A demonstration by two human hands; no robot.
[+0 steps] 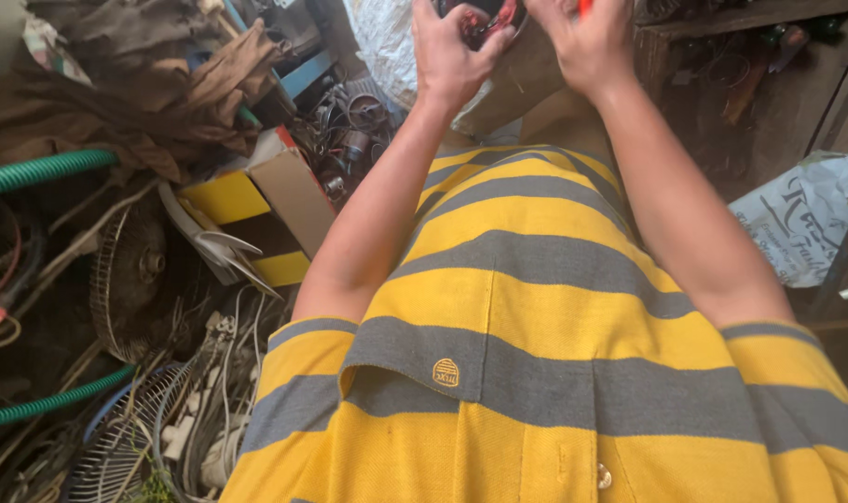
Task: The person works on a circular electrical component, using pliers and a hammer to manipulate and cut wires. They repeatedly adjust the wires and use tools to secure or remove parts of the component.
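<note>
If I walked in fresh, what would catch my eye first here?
The yellow and grey striped shirt fills the middle. At the top edge, the left hand and right hand grip a small dark and red object. On the left, green hoses and wire fan guards lie among clutter.

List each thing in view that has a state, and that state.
Left hand: gripping a dark object, cut off by the top edge.
Right hand: closed on a red-orange item, mostly out of frame.
Cardboard box: open.
Fan guard: detached, lying among clutter.
Green hose: loose.
</note>
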